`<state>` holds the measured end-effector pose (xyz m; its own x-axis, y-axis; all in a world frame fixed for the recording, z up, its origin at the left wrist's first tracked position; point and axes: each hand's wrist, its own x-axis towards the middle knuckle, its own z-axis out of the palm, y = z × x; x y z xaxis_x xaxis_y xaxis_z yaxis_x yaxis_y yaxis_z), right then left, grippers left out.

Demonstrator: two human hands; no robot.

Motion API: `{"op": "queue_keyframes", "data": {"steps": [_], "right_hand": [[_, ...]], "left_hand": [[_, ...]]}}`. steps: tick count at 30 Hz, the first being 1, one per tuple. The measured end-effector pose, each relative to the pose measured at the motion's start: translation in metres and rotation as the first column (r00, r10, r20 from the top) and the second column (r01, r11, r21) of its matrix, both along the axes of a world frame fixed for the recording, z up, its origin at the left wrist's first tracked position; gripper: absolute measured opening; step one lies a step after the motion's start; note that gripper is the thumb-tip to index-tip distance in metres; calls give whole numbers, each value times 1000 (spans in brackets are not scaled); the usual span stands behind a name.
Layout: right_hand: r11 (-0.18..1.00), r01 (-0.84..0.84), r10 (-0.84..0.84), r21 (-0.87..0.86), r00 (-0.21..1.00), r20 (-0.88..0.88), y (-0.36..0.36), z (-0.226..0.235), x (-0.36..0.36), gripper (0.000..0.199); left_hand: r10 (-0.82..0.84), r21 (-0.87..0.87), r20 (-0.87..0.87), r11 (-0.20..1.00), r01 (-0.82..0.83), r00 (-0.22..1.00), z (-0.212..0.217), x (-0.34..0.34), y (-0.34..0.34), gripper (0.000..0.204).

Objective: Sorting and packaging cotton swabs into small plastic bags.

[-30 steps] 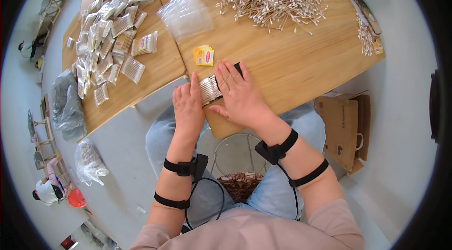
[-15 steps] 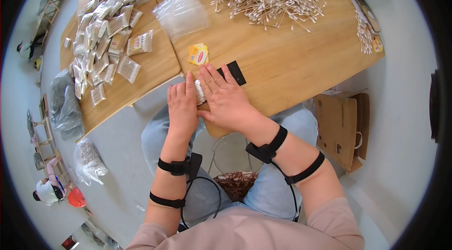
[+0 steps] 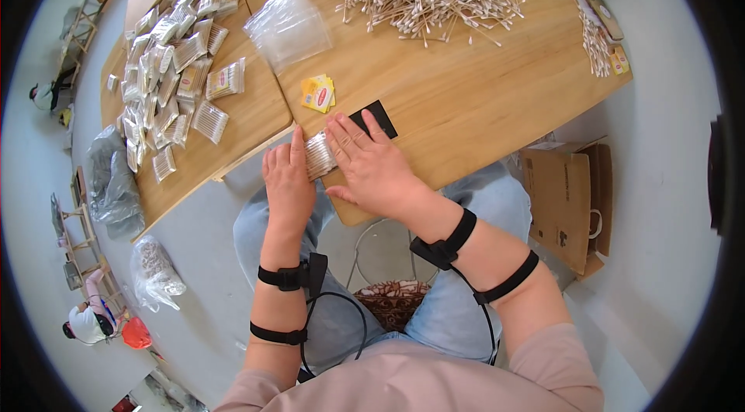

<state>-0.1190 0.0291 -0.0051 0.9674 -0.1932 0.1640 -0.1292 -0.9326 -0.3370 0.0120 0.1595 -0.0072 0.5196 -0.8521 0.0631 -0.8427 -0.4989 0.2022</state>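
A person's two hands frame a row of cotton swabs (image 3: pixel 319 157) lying on a wooden table (image 3: pixel 466 94), just on the near side of a stack of yellow cards (image 3: pixel 317 94). The right hand (image 3: pixel 372 167) lies flat over the row's right end, thumb apart; the left hand (image 3: pixel 289 179) sets a straight index finger against the left end, but whether it pinches cannot be told. Right of the cards lies a black rectangle (image 3: pixel 379 119); beyond them, clear bags (image 3: pixel 289 32); to their left, packed swabs (image 3: pixel 167 70).
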Motion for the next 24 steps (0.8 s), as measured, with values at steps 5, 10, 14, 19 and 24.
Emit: {"op": "queue_keyframes", "data": {"steps": [5, 10, 14, 19, 24], "right_hand": [[1000, -7, 7, -7, 1000, -18, 4, 2, 4, 87], [1000, -22, 22, 1, 999, -29, 5, 5, 7, 88], [999, -36, 35, -9, 998, -44, 10, 5, 12, 89], [998, -67, 67, -4, 998, 9, 22, 2, 21, 88], [978, -170, 148, 124, 974, 171, 45, -3, 32, 80]], "left_hand": [[-23, -84, 1, 996, 23, 1000, -10, 0, 0, 72], [-18, -93, -13, 996, 17, 1000, -6, -2, -3, 72], [-23, -109, -5, 994, 22, 1000, -5, 2, 3, 68], [-29, -145, 31, 989, 33, 999, -6, 9, 23, 64], [29, -82, 46, 996, -25, 998, -5, 21, 64, 63]]}}
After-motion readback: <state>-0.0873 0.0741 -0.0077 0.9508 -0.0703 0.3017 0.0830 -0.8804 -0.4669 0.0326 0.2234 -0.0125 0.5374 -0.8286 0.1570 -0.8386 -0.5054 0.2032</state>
